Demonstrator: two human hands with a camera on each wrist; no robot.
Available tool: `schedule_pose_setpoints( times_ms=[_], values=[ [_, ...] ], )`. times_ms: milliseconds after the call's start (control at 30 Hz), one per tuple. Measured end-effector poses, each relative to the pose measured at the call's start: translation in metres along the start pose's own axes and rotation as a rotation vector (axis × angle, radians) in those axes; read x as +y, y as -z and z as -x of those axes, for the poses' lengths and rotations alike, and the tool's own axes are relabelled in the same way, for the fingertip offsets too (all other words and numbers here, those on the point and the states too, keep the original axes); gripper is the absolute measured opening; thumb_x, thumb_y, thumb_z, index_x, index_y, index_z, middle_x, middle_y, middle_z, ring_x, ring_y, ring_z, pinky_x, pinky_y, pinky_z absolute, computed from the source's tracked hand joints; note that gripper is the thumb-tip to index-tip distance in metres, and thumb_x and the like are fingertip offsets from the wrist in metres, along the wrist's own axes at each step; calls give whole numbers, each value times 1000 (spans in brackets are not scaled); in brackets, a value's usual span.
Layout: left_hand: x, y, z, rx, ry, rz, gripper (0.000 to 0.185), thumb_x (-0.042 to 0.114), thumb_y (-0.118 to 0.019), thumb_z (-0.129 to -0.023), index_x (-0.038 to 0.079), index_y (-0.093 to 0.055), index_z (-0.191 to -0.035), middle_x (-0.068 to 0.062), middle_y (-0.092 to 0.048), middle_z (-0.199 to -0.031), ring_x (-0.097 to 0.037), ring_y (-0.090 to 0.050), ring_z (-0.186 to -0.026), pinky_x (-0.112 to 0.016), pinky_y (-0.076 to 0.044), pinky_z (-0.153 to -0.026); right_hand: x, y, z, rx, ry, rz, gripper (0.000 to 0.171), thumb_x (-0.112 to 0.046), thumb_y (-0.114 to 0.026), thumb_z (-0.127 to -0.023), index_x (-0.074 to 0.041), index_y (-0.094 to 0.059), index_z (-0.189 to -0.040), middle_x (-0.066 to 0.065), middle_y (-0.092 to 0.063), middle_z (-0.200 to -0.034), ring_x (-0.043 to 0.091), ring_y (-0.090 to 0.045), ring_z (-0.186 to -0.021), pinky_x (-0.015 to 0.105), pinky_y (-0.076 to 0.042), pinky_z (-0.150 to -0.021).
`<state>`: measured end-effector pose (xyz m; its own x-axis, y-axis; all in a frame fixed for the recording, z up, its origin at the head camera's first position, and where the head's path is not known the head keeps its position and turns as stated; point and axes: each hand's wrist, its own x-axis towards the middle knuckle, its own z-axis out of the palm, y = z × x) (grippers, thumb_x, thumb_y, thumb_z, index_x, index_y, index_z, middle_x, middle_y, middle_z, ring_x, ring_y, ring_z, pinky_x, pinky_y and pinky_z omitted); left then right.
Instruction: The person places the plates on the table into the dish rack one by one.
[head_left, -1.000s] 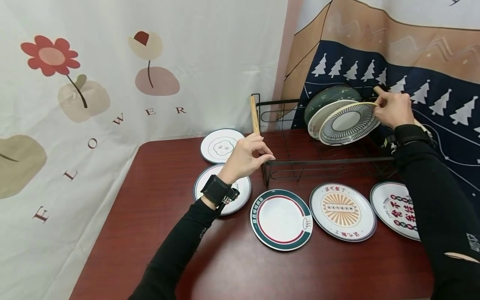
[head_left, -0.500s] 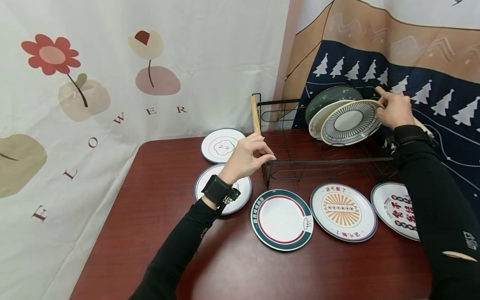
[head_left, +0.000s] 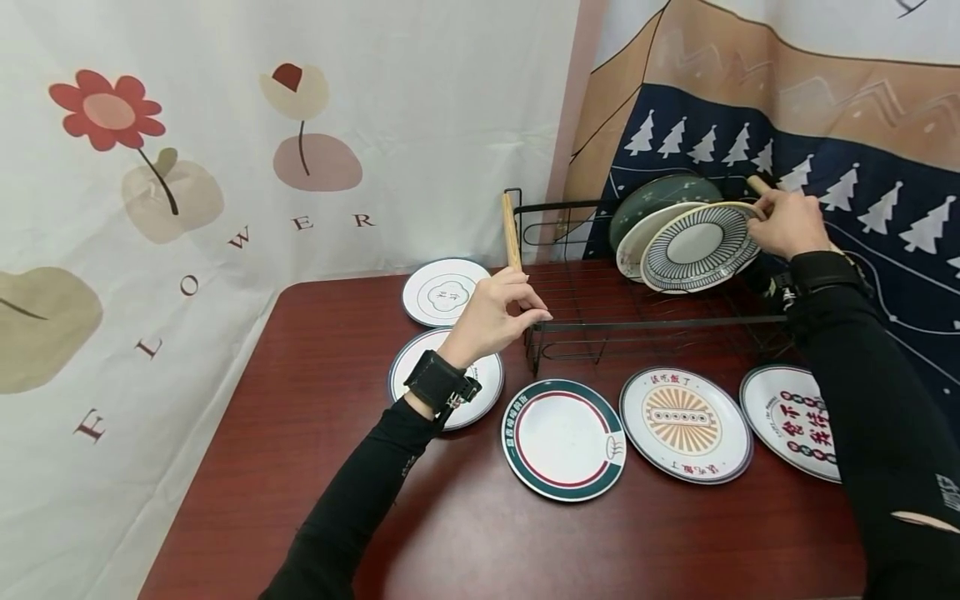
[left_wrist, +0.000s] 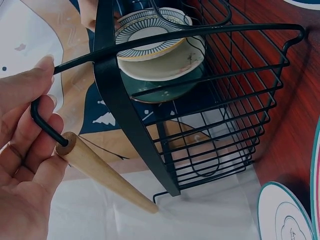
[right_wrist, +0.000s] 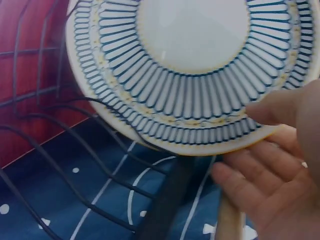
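Observation:
My right hand (head_left: 767, 215) pinches the rim of a blue-striped plate (head_left: 701, 246) that leans in the far right end of a black wire dish rack (head_left: 645, 321). In the right wrist view the thumb lies on the striped plate (right_wrist: 190, 75) and the fingers (right_wrist: 250, 185) sit behind its edge. Behind it lean a white plate (head_left: 636, 240) and a dark green plate (head_left: 652, 193). My left hand (head_left: 525, 304) grips the rack's left end, fingers curled round the black wire (left_wrist: 42, 125) beside a wooden handle (left_wrist: 102, 172).
Several plates lie flat on the dark red table (head_left: 315, 417): a white one (head_left: 442, 292) at the back, one (head_left: 483, 387) under my left wrist, a green-rimmed one (head_left: 564, 439), an orange-patterned one (head_left: 686, 423) and a red-lettered one (head_left: 795, 421). Printed cloth hangs behind.
The striped plate has shifted slightly up and back against the white plate, with my right hand following. My left hand has stayed on the rack.

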<state>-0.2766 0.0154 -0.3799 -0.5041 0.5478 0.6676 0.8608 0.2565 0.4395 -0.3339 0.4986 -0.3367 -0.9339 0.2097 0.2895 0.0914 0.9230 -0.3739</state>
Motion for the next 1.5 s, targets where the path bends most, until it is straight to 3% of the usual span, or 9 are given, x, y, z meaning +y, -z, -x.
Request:
schedule_pose_setpoints(
  times_ms=[100,200,467,667,767,967,1200,1367,1500],
  values=[
    [0,0,1,-3,5,-2,4,15,-83,-87,12,-80,-85,0,-61,-75,-17,-52,-77,-30,-45,-68,-4,5,6,-63,-15,-3,37,-17,-55,-93,11,-61,-116,37,-60,-108,51,-52,-101,56,-43,-82],
    [0,0,2,-5,13,8,5,15,-83,-87,12,-80,-85,0,-60,-75,-22,-53,-77,-34,-46,-68,-9,7,13,-116,-24,-13,48,-22,-57,-97,11,-57,-131,40,-58,-124,54,-51,-113,65,-39,-97],
    [0,-3,4,-2,20,20,5,15,-83,-87,12,-79,-86,0,-61,-76,-23,-53,-76,-29,-43,-68,-23,15,27,-140,33,-24,67,-31,-59,-99,4,-40,-153,41,-51,-134,57,-46,-120,69,-36,-99],
    [-1,-4,3,7,18,8,5,15,-83,-86,13,-79,-85,2,-61,-75,-16,-50,-75,-23,-40,-68,-48,21,45,-118,98,-92,72,-32,-62,-100,-2,-34,-159,33,-31,-161,60,-36,-137,73,-29,-108],
    [-1,-3,3,7,27,14,5,15,-84,-86,13,-79,-86,1,-60,-75,-19,-52,-75,-26,-43,-68,-66,22,56,-101,138,-136,71,-33,-65,-99,-3,-37,-158,32,-36,-159,58,-31,-144,74,-27,-110],
    [1,-1,4,12,44,35,5,16,-83,-87,12,-80,-86,-1,-57,-73,-27,-56,-78,-39,-47,-69,-107,18,85,-106,286,-180,66,-34,-68,-99,-7,-45,-154,30,-45,-153,53,-43,-136,69,-35,-107],
    [1,-1,5,22,54,44,5,15,-84,-86,12,-80,-84,-3,-57,-72,-25,-57,-77,-24,-43,-67,-146,-3,121,-157,414,-220,68,-34,-75,-95,-13,-48,-154,22,-52,-151,47,-53,-133,61,-44,-107],
    [0,-2,4,29,59,42,5,14,-85,-85,12,-80,-84,-3,-57,-73,-25,-58,-78,-21,-42,-67,-160,-19,138,-199,461,-254,67,-32,-77,-93,-13,-51,-152,17,-54,-150,41,-53,-135,57,-43,-110],
    [0,-3,5,31,68,41,5,15,-85,-85,13,-80,-84,0,-57,-74,-25,-58,-79,-26,-45,-68,-166,-31,151,-228,482,-257,66,-31,-78,-92,-14,-52,-151,17,-53,-151,40,-55,-133,56,-45,-110]
  ],
)
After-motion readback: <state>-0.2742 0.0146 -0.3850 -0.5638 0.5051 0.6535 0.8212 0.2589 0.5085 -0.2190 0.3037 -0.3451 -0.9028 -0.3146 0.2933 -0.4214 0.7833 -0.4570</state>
